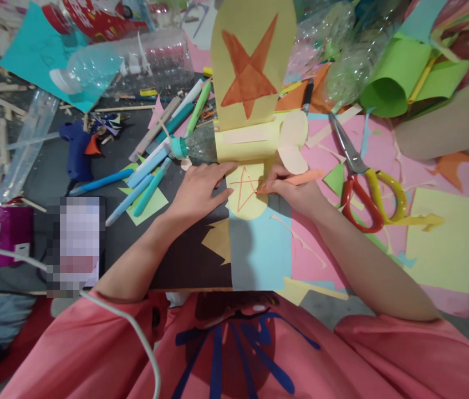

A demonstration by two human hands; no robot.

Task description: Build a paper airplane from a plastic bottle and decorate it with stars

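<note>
An orange marker (307, 177) is gripped in my right hand (296, 191), its tip on the rounded lower yellow paper wing (255, 208). An orange star outline shows on that wing. My left hand (201, 188) lies with fingers spread, fingertips at the wing's left edge and against the wrapped bottle. That plastic bottle (201, 145), teal-capped, lies sideways in a yellow paper wrap (245, 149). Above it extends a larger yellow wing (226, 44) with a coloured-in orange star (249, 80). Pale rounded paper pieces (294, 136) stick out at the wrap's right end.
Red-and-yellow scissors (361, 172) lie open-bladed on pink paper at right. Several markers (147, 188) lie left of the bottle, beside a blue glue gun (78, 149). A phone (78, 238) and white cable (134, 327) are near my left arm. Clear bottles (134, 61) lie behind.
</note>
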